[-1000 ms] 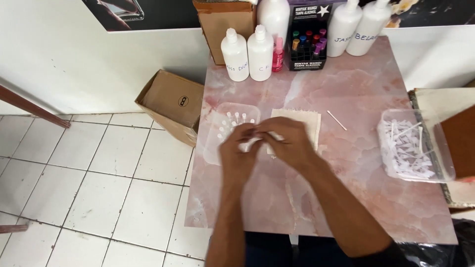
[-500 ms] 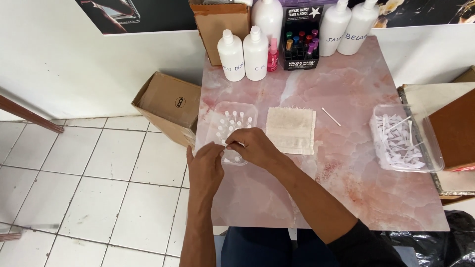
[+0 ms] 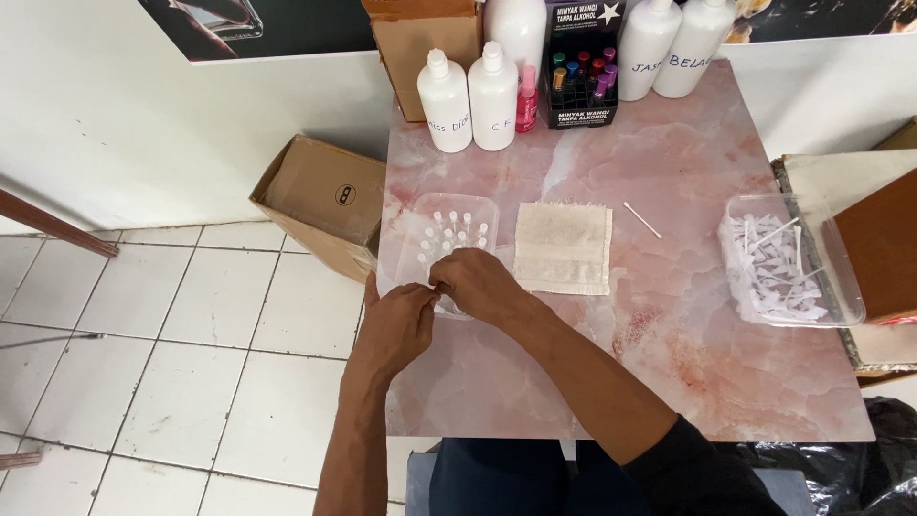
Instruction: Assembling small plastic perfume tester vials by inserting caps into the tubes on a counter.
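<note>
- A pink marble-patterned table point(image 3: 669, 363) is seen from above, with both hands brought together at its left edge, over the near corner of a clear plastic tray point(image 3: 420, 215).
- The tray, set just inside that left edge, is filled with small white-capped vials point(image 3: 451, 232) standing upright, caps pointed at the camera; its long axis runs away from the person toward the wall.
- The left hand point(image 3: 394, 328) is held partly past the table edge, above the tiled floor point(image 3: 191, 363), its fingertips pressed together against those of the right hand.
- The right hand point(image 3: 478, 284) is curled over the tray's near rim, fingers pinched closed; whatever small item is held between the two hands cannot be made out.
- A beige cloth point(image 3: 564, 247) lies flat just to the right of the tray, touching or nearly touching it.
- A thin white stick point(image 3: 642, 220) lies alone beyond the cloth, angled diagonally across the tabletop.
- A second clear container point(image 3: 841, 287) of white sticks and paper bits sits at the right edge, well apart from the hands.
- The far edge is lined with white bottles point(image 3: 470, 91) and a dark display box point(image 3: 581, 67); open tabletop is left across the middle and near side.
- An open cardboard box point(image 3: 320, 196) rests on the floor against the table's left side.
</note>
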